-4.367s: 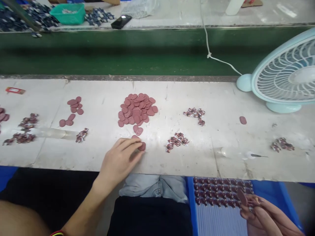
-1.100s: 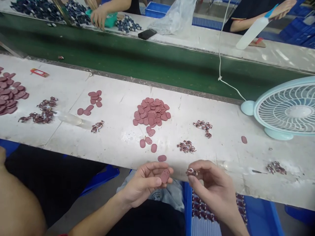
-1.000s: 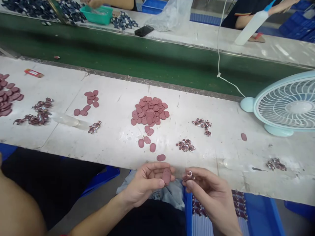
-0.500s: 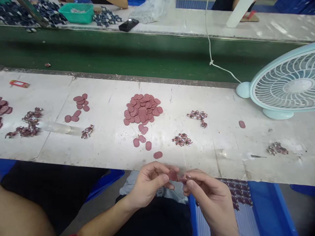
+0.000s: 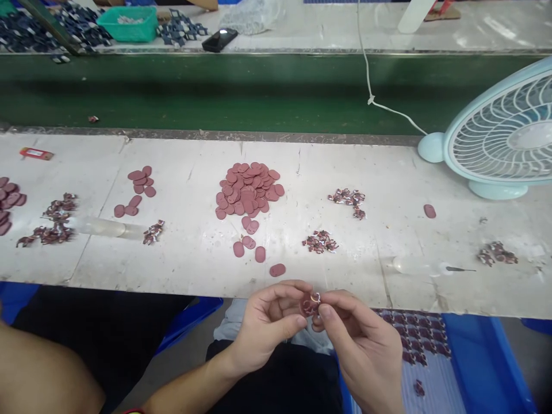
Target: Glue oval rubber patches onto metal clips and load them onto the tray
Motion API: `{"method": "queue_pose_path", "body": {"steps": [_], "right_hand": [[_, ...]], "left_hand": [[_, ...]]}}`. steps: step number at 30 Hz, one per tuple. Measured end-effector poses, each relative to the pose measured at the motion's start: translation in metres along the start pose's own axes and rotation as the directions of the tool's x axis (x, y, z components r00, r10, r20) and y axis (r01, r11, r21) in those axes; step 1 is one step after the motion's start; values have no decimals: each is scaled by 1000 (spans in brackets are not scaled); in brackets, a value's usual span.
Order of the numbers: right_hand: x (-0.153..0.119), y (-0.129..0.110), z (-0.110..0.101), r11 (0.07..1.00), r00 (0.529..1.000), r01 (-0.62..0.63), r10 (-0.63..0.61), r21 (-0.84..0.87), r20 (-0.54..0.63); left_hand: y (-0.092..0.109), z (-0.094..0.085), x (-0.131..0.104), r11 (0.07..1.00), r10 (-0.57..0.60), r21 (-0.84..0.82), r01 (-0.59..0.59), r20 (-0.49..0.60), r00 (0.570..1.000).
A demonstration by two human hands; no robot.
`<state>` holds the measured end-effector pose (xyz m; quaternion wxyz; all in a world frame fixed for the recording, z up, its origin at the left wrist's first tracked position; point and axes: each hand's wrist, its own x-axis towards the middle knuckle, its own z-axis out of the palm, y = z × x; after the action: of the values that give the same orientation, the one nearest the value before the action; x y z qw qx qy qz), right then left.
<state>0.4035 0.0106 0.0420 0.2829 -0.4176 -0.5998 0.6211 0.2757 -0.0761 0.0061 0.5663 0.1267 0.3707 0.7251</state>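
Just past the table's near edge, my left hand (image 5: 265,330) pinches a reddish-brown oval disc (image 5: 307,307) between thumb and fingers. My right hand (image 5: 364,336) has thumb and forefinger closed on a small brown-and-white figure piece (image 5: 316,298), held against the disc's face. Fingers partly cover both pieces. The closest loose oval disc (image 5: 278,269) lies on the table just beyond my left hand. Behind it is a heap of matching discs (image 5: 248,192). Two clusters of small figure pieces (image 5: 319,242) lie right of the heap.
A clear bottle with a needle tip (image 5: 411,265) lies at right, near a light-blue fan (image 5: 474,167). Below the table edge stands a blue tray (image 5: 487,356) with rows of brown pieces. Another clear bottle (image 5: 103,227) lies left. Someone's arm (image 5: 47,368) shows at lower left.
The figure piece, earlier beside the disc in my right fingers, now lies over the disc's face. My hands have come closer together. The view has shifted slightly.
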Motion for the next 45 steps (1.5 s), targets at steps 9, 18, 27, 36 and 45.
{"method": "queue_pose_path", "body": {"steps": [9,18,27,36,45], "right_hand": [[3,-6,-2,949,972,226,-206,-221,109],[12,-10,-2,961,965,202,-162,-188,207],[7,-11,0,951,969,218,-185,-220,160],[9,-16,-8,894,947,301,-241,-331,211],[6,-13,-2,950,966,230,-196,-210,171]], "left_hand": [[5,4,1,999,36,15,-35,-61,997],[-1,-3,-2,983,86,171,-60,-147,985],[-1,2,-4,967,144,231,-107,-151,978],[3,5,-2,974,88,219,-52,-155,984],[4,8,-4,969,126,232,-83,-175,976]]}}
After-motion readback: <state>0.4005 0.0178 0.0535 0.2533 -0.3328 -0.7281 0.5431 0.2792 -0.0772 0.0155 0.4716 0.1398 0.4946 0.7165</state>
